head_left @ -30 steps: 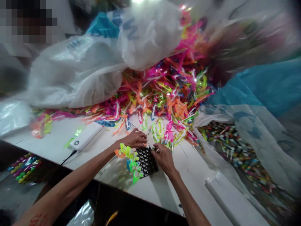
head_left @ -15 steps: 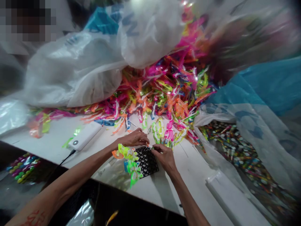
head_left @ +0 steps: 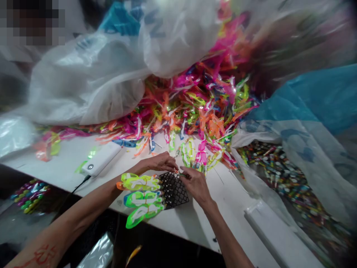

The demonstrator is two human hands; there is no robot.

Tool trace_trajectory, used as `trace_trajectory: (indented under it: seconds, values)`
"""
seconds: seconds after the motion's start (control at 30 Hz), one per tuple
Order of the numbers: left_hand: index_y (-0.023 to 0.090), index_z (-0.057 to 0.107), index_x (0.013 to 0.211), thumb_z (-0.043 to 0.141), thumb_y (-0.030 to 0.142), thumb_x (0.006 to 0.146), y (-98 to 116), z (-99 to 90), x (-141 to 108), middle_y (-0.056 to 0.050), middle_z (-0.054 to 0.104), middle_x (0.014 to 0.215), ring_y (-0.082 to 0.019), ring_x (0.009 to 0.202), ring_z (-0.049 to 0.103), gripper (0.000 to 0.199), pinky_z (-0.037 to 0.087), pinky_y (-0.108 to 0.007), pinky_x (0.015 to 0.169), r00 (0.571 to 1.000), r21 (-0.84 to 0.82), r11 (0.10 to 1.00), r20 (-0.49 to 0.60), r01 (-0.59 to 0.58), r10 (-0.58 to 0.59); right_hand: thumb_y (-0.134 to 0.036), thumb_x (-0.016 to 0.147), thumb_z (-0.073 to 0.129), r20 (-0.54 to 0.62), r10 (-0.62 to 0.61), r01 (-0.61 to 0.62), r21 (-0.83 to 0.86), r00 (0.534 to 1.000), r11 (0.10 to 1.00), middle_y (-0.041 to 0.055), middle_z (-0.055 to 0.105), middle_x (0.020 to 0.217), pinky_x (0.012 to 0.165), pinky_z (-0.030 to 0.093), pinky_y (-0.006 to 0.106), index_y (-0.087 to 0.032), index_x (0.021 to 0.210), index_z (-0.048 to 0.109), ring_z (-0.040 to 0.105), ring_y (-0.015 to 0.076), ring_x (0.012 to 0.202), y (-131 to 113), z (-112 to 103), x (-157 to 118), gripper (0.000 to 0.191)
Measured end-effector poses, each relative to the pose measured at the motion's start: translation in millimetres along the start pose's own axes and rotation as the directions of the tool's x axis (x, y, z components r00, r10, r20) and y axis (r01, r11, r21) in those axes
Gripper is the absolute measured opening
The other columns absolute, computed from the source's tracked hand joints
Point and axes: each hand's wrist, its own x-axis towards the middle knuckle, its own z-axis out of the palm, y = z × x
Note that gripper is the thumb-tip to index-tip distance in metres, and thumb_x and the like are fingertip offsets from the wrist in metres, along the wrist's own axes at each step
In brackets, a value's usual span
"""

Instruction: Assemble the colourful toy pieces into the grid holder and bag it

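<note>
A black perforated tray (head_left: 173, 189) lies on the white table (head_left: 195, 223) near its front edge. Neon green and orange winged plastic toys (head_left: 139, 197) stick out flat from the tray's left side. My left hand (head_left: 160, 163) rests at the tray's far edge with fingers pinched. My right hand (head_left: 195, 182) is at the tray's right far corner, pinching a small thin piece against the left fingers. What that piece is cannot be made out.
A big heap of neon plastic toys (head_left: 195, 108) spills from white plastic bags (head_left: 92, 82) behind the hands. A white power bank (head_left: 102, 159) with a cable lies left. A bag of small coloured parts (head_left: 279, 171) and a blue bag (head_left: 315, 96) sit right.
The winged toys on the tray's left side have swung from bunched and upright to spread flat toward the left. Both hands stay at the tray's far edge.
</note>
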Motion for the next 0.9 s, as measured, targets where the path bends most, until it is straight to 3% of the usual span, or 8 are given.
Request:
trace_trajectory:
  seconds: [0.13, 0.3, 0.37, 0.43, 0.5, 0.6, 0.73, 0.9]
  values:
    - [0.021, 0.068, 0.094, 0.051, 0.031, 0.084, 1.9, 4.5, 3.2, -0.004, 0.067, 0.08, -0.014, 0.073, 0.057, 0.022, 0.03, -0.029, 0.082, 1.0, -0.001, 1.0, -0.007, -0.005, 0.005, -0.019, 0.065, 0.062, 0.049, 0.188, -0.194, 0.235, 0.981, 0.953, 0.0021, 0.068, 0.068, 0.063, 0.049, 0.028, -0.017, 0.099, 0.066, 0.062, 0.017, 0.063, 5.6, -1.2, 2.7, 0.035]
    - [0.022, 0.066, 0.09, 0.049, 0.024, 0.084, 11.0, 8.9, 7.1, -0.002, 0.068, 0.082, -0.015, 0.078, 0.057, 0.018, 0.025, -0.032, 0.089, 0.999, 0.05, 0.998, 0.003, -0.036, 0.036, -0.028, 0.061, 0.068, 0.25, 0.243, -0.34, 0.496, 0.937, 0.799, 0.0008, 0.065, 0.062, 0.056, 0.045, 0.026, -0.015, 0.086, 0.065, 0.059, 0.0153, 0.057, 26.4, 1.7, -0.2, 0.029]
    - [0.024, 0.065, 0.09, 0.046, 0.021, 0.085, 14.5, 9.3, 9.6, -0.002, 0.068, 0.083, -0.015, 0.08, 0.057, 0.02, 0.022, -0.034, 0.092, 0.997, 0.115, 0.99, -0.005, -0.079, 0.08, -0.031, 0.059, 0.07, 0.323, 0.266, -0.413, 0.589, 0.908, 0.694, 0.0001, 0.065, 0.062, 0.056, 0.044, 0.025, -0.014, 0.086, 0.064, 0.058, 0.0138, 0.056, 32.1, 2.2, -1.6, 0.032]
    - [0.024, 0.064, 0.088, 0.044, 0.019, 0.085, 16.5, 10.2, 13.6, -0.002, 0.068, 0.082, -0.016, 0.08, 0.056, 0.021, 0.019, -0.036, 0.094, 0.99, 0.224, 0.965, -0.004, -0.136, 0.14, -0.034, 0.06, 0.069, 0.351, 0.277, -0.442, 0.603, 0.894, 0.664, 0.0004, 0.065, 0.064, 0.057, 0.044, 0.025, -0.014, 0.085, 0.064, 0.058, 0.0135, 0.057, 32.8, 0.6, -2.0, 0.032]
    - [0.023, 0.063, 0.085, 0.043, 0.019, 0.086, 16.7, 12.4, 18.4, -0.002, 0.068, 0.081, -0.017, 0.08, 0.056, 0.021, 0.017, -0.038, 0.095, 0.982, 0.318, 0.931, 0.007, -0.179, 0.187, -0.035, 0.064, 0.065, 0.316, 0.26, -0.394, 0.507, 0.913, 0.767, 0.0021, 0.066, 0.068, 0.059, 0.043, 0.026, -0.013, 0.082, 0.065, 0.058, 0.0147, 0.061, 28.7, -3.4, -1.9, 0.028]
    - [0.023, 0.062, 0.083, 0.042, 0.02, 0.087, 15.2, 16.8, 24.6, -0.003, 0.067, 0.08, -0.016, 0.08, 0.056, 0.021, 0.013, -0.04, 0.097, 0.979, 0.378, 0.908, -0.021, -0.179, 0.201, -0.034, 0.072, 0.058, 0.191, 0.204, -0.235, 0.154, 0.96, 0.96, 0.0037, 0.067, 0.071, 0.06, 0.04, 0.026, -0.015, 0.078, 0.067, 0.058, 0.0169, 0.066, 19.4, -11.3, -3.7, 0.022]
    - [0.023, 0.062, 0.081, 0.042, 0.02, 0.087, 18.5, 14.7, 28.3, -0.003, 0.067, 0.081, -0.016, 0.081, 0.056, 0.021, 0.016, -0.039, 0.096, 0.977, 0.37, 0.912, -0.045, -0.176, 0.207, -0.033, 0.078, 0.051, 0.131, 0.106, -0.074, -0.229, 0.986, 0.971, 0.0026, 0.061, 0.062, 0.054, 0.032, 0.024, -0.018, 0.063, 0.06, 0.053, 0.0151, 0.06, 12.0, -17.2, -12.0, 0.023]
    - [0.021, 0.061, 0.075, 0.039, 0.015, 0.087, 41.8, -2.7, 31.7, -0.005, 0.065, 0.077, -0.016, 0.08, 0.055, 0.025, 0.031, -0.031, 0.084, 0.963, 0.338, 0.902, 0.103, -0.268, 0.248, -0.033, 0.083, 0.043, 0.12, 0.018, 0.007, -0.21, 0.993, 0.978, -0.0001, 0.052, 0.058, 0.051, 0.028, 0.023, -0.019, 0.06, 0.047, 0.045, 0.0121, 0.054, 8.5, -17.0, -19.9, 0.028]
